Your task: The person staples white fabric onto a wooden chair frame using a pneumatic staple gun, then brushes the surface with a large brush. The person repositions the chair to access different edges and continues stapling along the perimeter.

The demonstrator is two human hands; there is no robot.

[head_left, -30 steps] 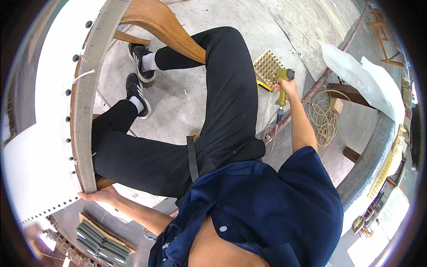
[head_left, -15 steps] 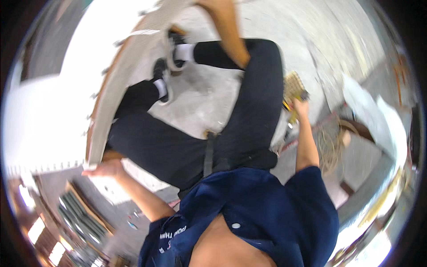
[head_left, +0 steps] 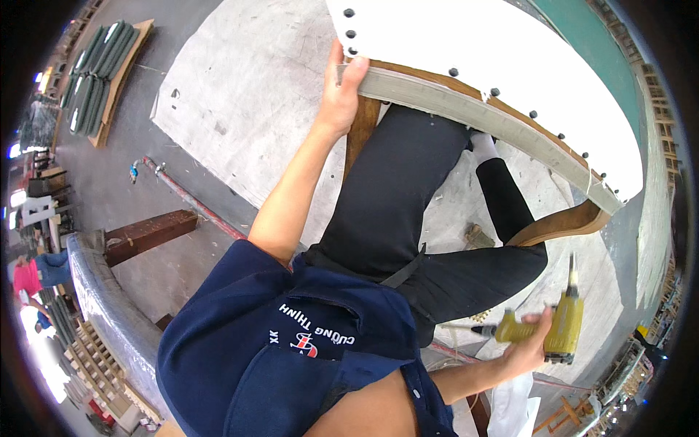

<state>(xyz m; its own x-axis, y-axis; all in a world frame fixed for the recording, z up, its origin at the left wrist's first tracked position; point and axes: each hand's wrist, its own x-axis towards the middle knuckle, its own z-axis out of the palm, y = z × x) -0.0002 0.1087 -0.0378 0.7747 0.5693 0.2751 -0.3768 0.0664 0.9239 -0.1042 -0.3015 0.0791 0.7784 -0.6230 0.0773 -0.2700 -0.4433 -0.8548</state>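
My left hand [head_left: 342, 95] is closed around the near left corner of a piece of wooden furniture, its thumb against the grey edge strip. The furniture has a white panel [head_left: 466, 44] with a row of black studs. A curved brown wooden leg [head_left: 564, 229] lies over my right knee, and another wooden leg [head_left: 360, 135] shows below my left hand. My right hand [head_left: 530, 346] grips a yellow-green pistol-shaped power driver [head_left: 564, 328] beside my right thigh. The driver's bit points away from me, touching nothing, and a hose coupling sits at its handle end.
A worn pale sheet [head_left: 233, 109] covers the floor around my legs. On the left are a reddish pipe [head_left: 196, 200], a brown beam [head_left: 151, 237] and a plastic-wrapped roll [head_left: 109, 306]. Stacked dark green pads [head_left: 102, 80] stand at far left. A person [head_left: 40, 273] is in the distance.
The view has swung round, so the furniture now lies ahead and to the right instead of left. My left hand has gone from a flatter hold to a wrapped grip. The driver is raised off the floor.
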